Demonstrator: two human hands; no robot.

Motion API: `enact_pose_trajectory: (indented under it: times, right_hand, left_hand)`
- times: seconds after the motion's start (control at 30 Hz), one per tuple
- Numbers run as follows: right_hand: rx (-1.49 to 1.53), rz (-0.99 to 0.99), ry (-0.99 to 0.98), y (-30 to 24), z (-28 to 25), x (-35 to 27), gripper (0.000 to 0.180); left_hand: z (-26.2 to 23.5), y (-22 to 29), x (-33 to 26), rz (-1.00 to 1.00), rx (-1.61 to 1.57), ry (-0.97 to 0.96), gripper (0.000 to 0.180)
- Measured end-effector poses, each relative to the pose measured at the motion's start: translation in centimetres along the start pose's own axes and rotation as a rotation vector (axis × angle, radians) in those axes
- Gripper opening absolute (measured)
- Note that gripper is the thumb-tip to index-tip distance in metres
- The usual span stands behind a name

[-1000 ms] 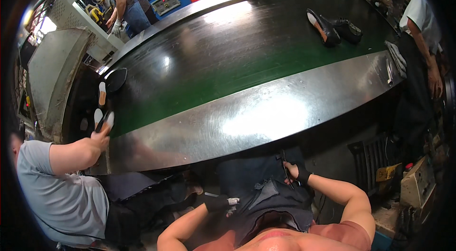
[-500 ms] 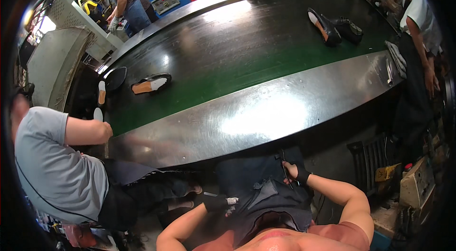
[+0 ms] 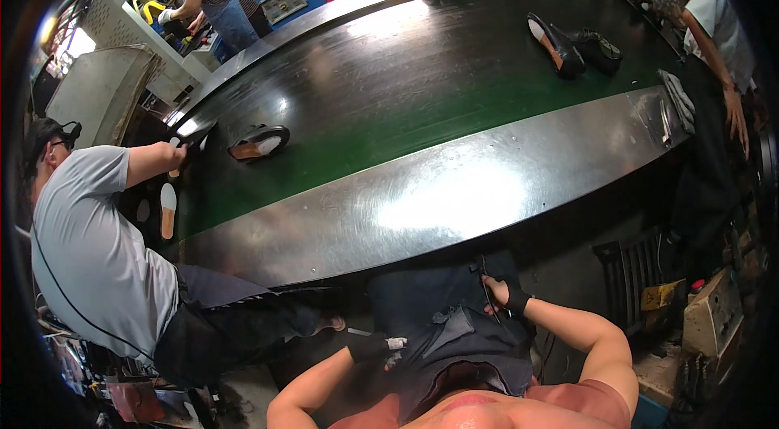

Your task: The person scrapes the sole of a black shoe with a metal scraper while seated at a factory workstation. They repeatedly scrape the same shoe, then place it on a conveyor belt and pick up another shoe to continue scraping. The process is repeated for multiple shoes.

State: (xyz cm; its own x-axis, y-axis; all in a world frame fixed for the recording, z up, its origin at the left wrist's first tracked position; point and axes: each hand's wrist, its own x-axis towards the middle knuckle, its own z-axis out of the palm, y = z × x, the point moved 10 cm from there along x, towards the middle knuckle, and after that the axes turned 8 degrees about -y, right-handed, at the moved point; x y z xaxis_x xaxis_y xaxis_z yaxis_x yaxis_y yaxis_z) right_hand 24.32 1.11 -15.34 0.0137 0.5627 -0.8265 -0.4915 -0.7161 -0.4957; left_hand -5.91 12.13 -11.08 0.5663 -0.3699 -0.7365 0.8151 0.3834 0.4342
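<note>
Head view: at far left a co-worker in a grey shirt reaches onto the green belt, beside a dark shoe. Our left hand, gloved, grips the dark apron at our lap. Our right hand closes on what seems a thin dark tool. A shoe pair lies far right.

Three shoes are lying on one conveyor belt: a pair at the far end and a single one nearer, while three co-workers are standing around it.
</note>
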Motion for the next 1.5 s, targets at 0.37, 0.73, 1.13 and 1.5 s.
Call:
enact_pose_trajectory:
  times: [0.37, 0.73, 1.13, 1.5]
  right_hand:
    - [-0.01, 0.033, -0.024, 1.2, -0.6, 1.4, 0.064]
    - [-0.035, 0.186, -0.08, 1.4, 0.6, 0.3, 0.064]
    - [0.166, 0.257, -0.019, 0.5, 1.3, 1.8, 0.077]
    - [0.086, 0.239, -0.125, -1.0, 3.8, 1.6, 0.082]
  left_hand:
    - [1.8, 3.4, -1.4, -0.133, 0.05, 0.08, 0.05]
    - [-10.2, 45.1, -15.0, 0.834, 1.117, 1.081, 0.039]
    - [-33.5, 44.1, -24.1, 0.193, 1.396, 1.801, 0.034]
    - [-31.7, 37.4, -31.8, 0.348, 1.059, 2.121, 0.076]
